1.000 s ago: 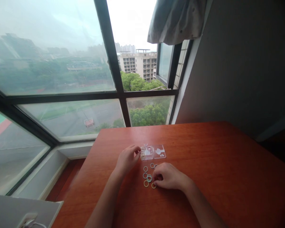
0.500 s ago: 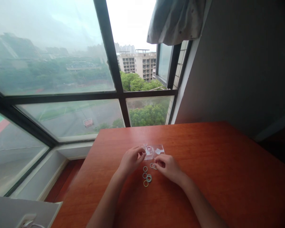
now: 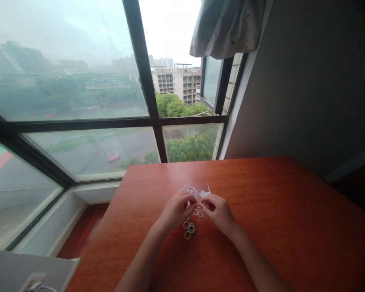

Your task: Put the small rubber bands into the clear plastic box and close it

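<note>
My left hand and my right hand nearly meet at the fingertips above the table. Thumb and fingers of each are pinched together; a small pale ring, mostly hidden, seems to sit between them. Just below the fingertips lie two pale rings. Closer to me, several thin green and yellowish rings form a loose group, some overlapping. Beyond the hands stands a clear plastic box with its lid open, partly covered by my fingers. Small pale and pink items show at its left side.
The reddish-brown wooden table extends to both sides and ends at a far edge near the window frame. A curtain hangs at the upper right, beside a dark wall. At lower left is a white panel.
My left hand has moved right and slightly nearer to me, so the fingertips now almost touch. It now covers most of one ring. My right hand uncovers the two pale rings.
</note>
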`<state>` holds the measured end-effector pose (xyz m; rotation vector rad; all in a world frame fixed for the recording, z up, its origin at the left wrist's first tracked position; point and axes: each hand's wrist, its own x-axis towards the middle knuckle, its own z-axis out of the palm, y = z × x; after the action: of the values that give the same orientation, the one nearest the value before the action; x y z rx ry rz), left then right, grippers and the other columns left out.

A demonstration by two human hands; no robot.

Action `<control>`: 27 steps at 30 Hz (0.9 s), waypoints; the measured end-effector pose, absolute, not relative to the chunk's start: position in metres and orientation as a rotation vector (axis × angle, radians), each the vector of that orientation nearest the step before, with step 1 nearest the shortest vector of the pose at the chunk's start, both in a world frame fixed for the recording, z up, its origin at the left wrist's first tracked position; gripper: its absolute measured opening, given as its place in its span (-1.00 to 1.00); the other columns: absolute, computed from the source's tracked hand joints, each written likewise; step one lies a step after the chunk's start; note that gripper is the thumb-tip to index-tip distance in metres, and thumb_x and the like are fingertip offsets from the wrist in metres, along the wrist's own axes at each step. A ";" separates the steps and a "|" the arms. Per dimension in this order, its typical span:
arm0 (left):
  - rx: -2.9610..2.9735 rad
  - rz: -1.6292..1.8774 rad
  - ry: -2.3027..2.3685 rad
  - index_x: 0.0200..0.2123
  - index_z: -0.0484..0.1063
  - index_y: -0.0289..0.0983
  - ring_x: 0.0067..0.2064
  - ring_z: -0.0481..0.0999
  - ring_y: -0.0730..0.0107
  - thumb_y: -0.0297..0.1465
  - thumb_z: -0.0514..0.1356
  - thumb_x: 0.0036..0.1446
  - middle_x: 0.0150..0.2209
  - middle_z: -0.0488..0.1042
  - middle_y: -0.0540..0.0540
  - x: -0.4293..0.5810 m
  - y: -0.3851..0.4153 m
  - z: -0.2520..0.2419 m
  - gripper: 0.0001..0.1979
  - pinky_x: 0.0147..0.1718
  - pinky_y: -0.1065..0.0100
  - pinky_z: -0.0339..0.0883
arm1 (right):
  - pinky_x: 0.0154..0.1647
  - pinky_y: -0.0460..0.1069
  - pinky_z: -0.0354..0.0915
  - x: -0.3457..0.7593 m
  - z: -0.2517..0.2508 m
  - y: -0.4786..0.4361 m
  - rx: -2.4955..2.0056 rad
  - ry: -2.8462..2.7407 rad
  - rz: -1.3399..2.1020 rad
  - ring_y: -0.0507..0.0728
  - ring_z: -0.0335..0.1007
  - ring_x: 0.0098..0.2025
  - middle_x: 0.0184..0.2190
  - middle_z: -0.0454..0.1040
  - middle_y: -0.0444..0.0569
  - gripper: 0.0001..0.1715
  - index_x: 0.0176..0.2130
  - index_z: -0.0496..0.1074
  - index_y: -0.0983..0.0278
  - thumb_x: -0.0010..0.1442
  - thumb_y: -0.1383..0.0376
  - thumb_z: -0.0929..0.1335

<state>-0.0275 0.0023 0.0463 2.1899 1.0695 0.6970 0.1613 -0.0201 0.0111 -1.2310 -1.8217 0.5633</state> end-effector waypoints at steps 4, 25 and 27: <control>2.207 0.722 1.175 -0.43 0.46 -0.27 -0.44 0.33 0.47 -0.47 0.14 0.08 -0.45 0.45 -0.02 -0.031 0.006 0.043 -0.90 -0.46 0.47 0.17 | -0.47 -0.09 0.16 0.162 0.012 -0.019 -1.244 -1.815 0.558 0.03 0.22 -0.52 -0.56 0.35 -0.14 -0.82 -0.39 0.44 0.25 0.20 0.23 0.33; 2.249 0.751 1.517 -0.34 0.48 -0.23 -0.38 0.39 0.42 -0.41 0.10 0.15 -0.34 0.45 -0.04 -0.057 0.018 0.036 -0.85 -0.39 0.42 0.20 | -0.40 -0.10 0.16 0.150 0.016 -0.031 -1.151 -2.040 0.735 0.02 0.30 -0.45 -0.48 0.45 -0.14 -0.88 -0.37 0.49 0.24 0.19 0.26 0.38; 2.252 0.764 1.514 -0.35 0.48 -0.23 -0.38 0.39 0.42 -0.41 0.11 0.15 -0.34 0.45 -0.03 -0.058 0.018 0.037 -0.86 -0.40 0.42 0.20 | -0.40 -0.10 0.15 0.146 0.017 -0.035 -1.147 -2.063 0.748 0.01 0.30 -0.46 -0.48 0.45 -0.15 -0.91 -0.35 0.50 0.23 0.18 0.27 0.39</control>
<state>-0.0580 0.0179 0.0369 2.2521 1.5144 0.7644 0.1465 -0.0347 0.0170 -1.1467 -2.0628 0.7478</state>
